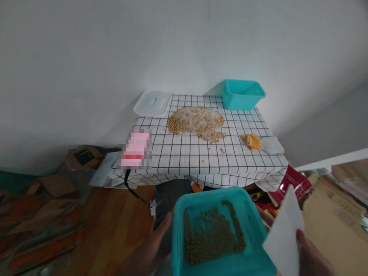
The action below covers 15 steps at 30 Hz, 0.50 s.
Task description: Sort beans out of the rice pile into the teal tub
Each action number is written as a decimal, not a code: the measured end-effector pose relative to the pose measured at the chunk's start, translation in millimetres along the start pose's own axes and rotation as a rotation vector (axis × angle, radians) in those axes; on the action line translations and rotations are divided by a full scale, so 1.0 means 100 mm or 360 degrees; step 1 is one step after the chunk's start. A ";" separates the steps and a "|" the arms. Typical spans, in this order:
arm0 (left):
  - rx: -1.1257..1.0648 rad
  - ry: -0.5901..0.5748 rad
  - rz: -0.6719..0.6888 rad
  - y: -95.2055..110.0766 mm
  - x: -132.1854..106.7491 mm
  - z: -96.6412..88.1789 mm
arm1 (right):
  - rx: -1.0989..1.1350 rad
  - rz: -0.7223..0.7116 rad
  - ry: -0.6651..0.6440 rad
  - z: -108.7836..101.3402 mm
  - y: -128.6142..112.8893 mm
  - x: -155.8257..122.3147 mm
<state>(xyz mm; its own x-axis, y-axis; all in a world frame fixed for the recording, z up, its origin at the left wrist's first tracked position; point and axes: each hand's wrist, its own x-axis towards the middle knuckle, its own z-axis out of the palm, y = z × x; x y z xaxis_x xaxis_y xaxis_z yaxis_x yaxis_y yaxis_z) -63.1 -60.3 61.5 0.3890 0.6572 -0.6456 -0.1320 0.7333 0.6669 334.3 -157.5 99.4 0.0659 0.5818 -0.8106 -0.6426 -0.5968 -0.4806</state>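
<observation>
A teal plastic container [219, 193] with a layer of round tan beans [212, 237] in it is held low in front of me, before the table. My left hand [151, 247] grips its left side, thumb along the wall and other fingers hidden. At the right side, my right hand [312, 255] holds a stiff white card [284, 234], tilted upright between thumb and fingers. Some of its fingers show beyond the card, near the container wall; whether they touch it I cannot tell. On the table spreads a pile of similar beans mixed with white grains [197, 120].
The table wears a white checked cloth [184, 153]. A second teal container [244, 96] stands back right, a clear lid [153, 103] back left. An orange cloth [253, 142] and white pad [272, 145] lie right. A pink blurred-out item [135, 147] has a dark cable. Cardboard [330, 218] flanks the table.
</observation>
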 end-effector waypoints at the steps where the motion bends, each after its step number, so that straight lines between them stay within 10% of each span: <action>1: -0.0045 0.0002 -0.0101 -0.05 0.03 0.01 | 0.0055 -0.0025 -0.0006 0.02 0.05 0.03; 5: -0.0389 -0.0054 -0.0462 -0.01 0.17 0.19 | 0.0159 -0.0027 -0.0137 0.10 0.16 0.18; 15: -0.0479 -0.0157 -0.0387 0.09 0.55 0.21 | 0.0125 -0.0287 -0.0049 0.19 0.06 0.47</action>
<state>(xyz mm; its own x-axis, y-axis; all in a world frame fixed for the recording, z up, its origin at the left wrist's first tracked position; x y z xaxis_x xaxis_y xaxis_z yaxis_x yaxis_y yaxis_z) -24.0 -21.4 40.1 0.5255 0.4490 -0.7227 -0.2809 0.8933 0.3508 319.0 -123.5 64.7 0.1628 0.6928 -0.7025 -0.6801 -0.4371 -0.5886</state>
